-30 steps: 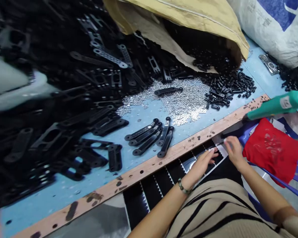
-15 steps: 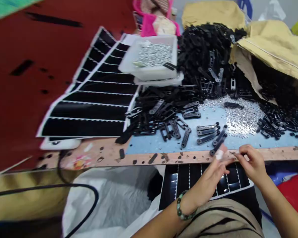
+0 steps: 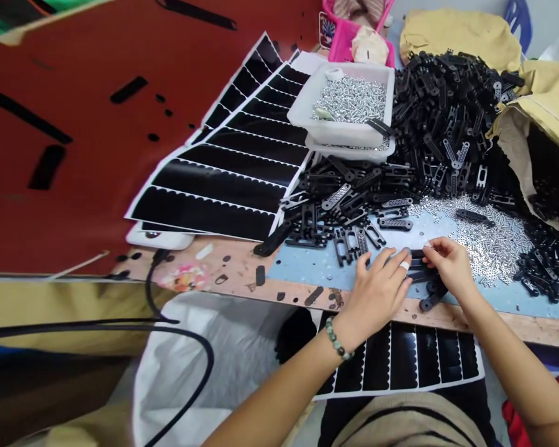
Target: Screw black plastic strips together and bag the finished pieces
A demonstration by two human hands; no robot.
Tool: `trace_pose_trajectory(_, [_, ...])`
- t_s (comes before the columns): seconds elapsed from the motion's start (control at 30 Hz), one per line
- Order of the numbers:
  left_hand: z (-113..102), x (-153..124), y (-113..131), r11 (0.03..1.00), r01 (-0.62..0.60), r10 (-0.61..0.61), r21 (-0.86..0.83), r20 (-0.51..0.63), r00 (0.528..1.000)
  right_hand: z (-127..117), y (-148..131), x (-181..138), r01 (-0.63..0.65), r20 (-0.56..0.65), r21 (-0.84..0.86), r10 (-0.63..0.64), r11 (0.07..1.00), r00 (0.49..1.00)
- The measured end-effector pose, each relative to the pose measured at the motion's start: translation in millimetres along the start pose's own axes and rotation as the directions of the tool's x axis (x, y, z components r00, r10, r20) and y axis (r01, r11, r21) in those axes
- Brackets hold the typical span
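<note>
Pressing unevenly, your spread, ungripping left hand [image 3: 378, 287] or bunched right hand [image 3: 451, 267] (its hold unclear) could skew black bars [image 3: 420, 274] between them.

Diffuse, fairly bright illumination. Pale glare streaks the black lap sheet [image 3: 403, 360] at four o'clock; deep shadow fills the sack [image 3: 550, 90] at three; eight o'clock dims, slightly soft.

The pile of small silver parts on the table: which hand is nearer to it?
Right: the right hand is at the left edge of the silver pile; the left hand is farther left.
</note>
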State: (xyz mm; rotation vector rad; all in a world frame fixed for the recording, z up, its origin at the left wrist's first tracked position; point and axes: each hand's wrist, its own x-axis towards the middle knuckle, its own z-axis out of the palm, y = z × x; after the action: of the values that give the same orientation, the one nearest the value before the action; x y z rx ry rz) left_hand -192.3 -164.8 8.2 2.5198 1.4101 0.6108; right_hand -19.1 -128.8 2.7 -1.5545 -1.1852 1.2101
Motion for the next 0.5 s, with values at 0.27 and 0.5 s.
trace_pose_trajectory(0.27, [0.0, -2.0, -4.5, 0.999, -0.017, 0.017, -0.031, -0.004, 1.0, 3.5, -2.5, 1.7, -0.017, -0.036, -0.141, 0.012, 0.99, 0.999])
trace_pose_trajectory(0.5, [0.8, 3.7, -3.9, 0.999, -0.013, 0.013, -0.033, 0.012, 1.0, 5.3, 1.6, 4.1, 0.043, -0.03, -0.401, -0.06, 0.915, 0.998])
